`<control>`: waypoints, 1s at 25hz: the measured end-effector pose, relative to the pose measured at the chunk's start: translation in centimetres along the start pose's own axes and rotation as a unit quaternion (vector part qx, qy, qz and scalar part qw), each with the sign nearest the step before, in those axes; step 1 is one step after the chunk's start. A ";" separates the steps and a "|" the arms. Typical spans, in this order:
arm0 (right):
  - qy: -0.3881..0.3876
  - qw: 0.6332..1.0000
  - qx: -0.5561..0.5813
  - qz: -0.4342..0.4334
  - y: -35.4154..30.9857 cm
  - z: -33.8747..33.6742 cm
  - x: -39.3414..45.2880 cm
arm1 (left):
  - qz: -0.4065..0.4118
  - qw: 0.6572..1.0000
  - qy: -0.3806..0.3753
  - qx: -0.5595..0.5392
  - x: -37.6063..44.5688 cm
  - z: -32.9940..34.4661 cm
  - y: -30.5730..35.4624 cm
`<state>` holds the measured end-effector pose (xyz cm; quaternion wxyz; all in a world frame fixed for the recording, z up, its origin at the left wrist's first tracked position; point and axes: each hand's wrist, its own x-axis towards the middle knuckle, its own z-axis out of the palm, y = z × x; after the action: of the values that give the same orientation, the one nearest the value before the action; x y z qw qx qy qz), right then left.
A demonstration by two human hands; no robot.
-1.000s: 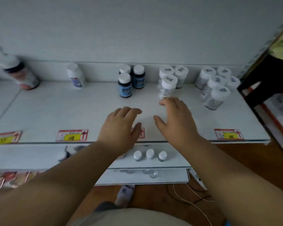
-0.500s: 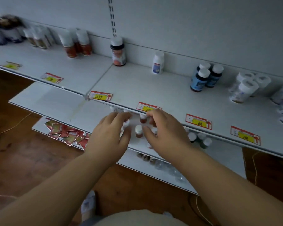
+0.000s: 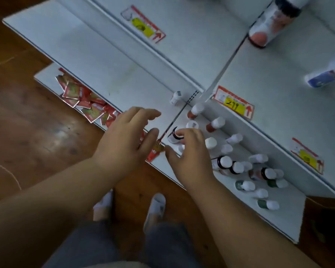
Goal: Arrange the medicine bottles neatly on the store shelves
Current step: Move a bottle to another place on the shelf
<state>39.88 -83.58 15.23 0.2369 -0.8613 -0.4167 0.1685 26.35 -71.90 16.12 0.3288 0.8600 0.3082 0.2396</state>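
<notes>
Both hands are out over the lower shelf (image 3: 124, 88), near the middle of the frame. Left hand (image 3: 124, 136) is spread wide, fingers loose, and holds nothing. It hangs above the front edge of the shelf, just left of the bottles, maybe so it is ready to help. Right hand (image 3: 190, 153) has its fingers bent down over a small dark-collared bottle (image 3: 172, 137). Fingertips touch its top, but I cannot tell if the hand really has hold of it yet.

More small white-capped bottles (image 3: 238, 167) stand to the right of that hand, on the same shelf. They are not in neat rows. Some are close together and some lean different ways, so I think tidying this group is the job right now. One little white bottle (image 3: 176, 97) stands alone, above the hands, apart from the group.

A pile of red packets (image 3: 81, 99) lies at the left, on a shelf lower down. Yellow price tags (image 3: 234, 104) stick to the front edge of the upper shelf (image 3: 278, 97). A big bottle with a red label (image 3: 267, 26) stands there at the upper right, and a blurry white and blue bottle (image 3: 325, 77) sits at the right edge.

Down at the bottom you can see the person's shoes (image 3: 157, 206) on the wooden floor (image 3: 27, 122).

The bottles are light and close, so one bump could tip a few.
</notes>
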 end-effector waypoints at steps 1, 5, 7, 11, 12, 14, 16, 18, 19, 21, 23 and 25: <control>-0.005 1.000 -0.010 0.021 1.3 2.1 1.4 | -0.017 1.000 -0.003 -0.026 0.3 1.6 -1.8; -0.009 0.991 -0.062 0.116 8.5 9.4 6.8 | -0.096 0.991 -0.022 -0.095 0.1 9.5 -7.7; 0.006 0.988 -0.093 0.126 12.0 11.8 8.8 | -0.115 0.987 -0.032 -0.110 -0.5 12.7 -9.8; -0.001 0.980 -0.168 0.111 17.1 15.4 11.9 | -0.137 0.981 -0.043 -0.133 -0.4 18.9 -12.7; 0.002 0.978 -0.187 0.095 17.8 15.9 12.4 | -0.146 0.979 -0.043 -0.139 -0.2 20.1 -13.1; 0.018 0.976 -0.210 0.059 18.9 16.6 13.2 | -0.166 0.974 -0.038 -0.151 0.2 21.9 -13.8; 0.028 0.974 -0.222 0.039 19.0 17.1 13.9 | -0.181 0.971 -0.037 -0.153 0.3 23.0 -14.4; 0.025 0.978 -0.206 0.023 19.1 17.8 14.4 | -0.188 0.969 -0.040 -0.153 0.1 23.7 -15.0; 0.026 0.983 -0.180 0.015 19.1 18.3 14.5 | -0.190 0.969 -0.038 -0.153 0.1 23.9 -15.2; 0.046 0.993 -0.104 0.009 19.1 19.2 14.7 | -0.193 0.968 -0.031 -0.157 -0.1 24.3 -15.7; 0.077 0.996 -0.034 0.025 19.0 20.0 15.2 | -0.196 0.968 -0.027 -0.155 0.0 24.7 -16.7; 0.090 0.994 0.016 0.063 18.9 20.5 15.4 | -0.196 0.971 -0.042 -0.132 -0.1 25.3 -17.8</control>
<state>51.12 -76.06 -13.61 0.2761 -0.8935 -0.3362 0.1115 35.21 -71.95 -13.50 0.4923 0.7412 0.4227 0.1721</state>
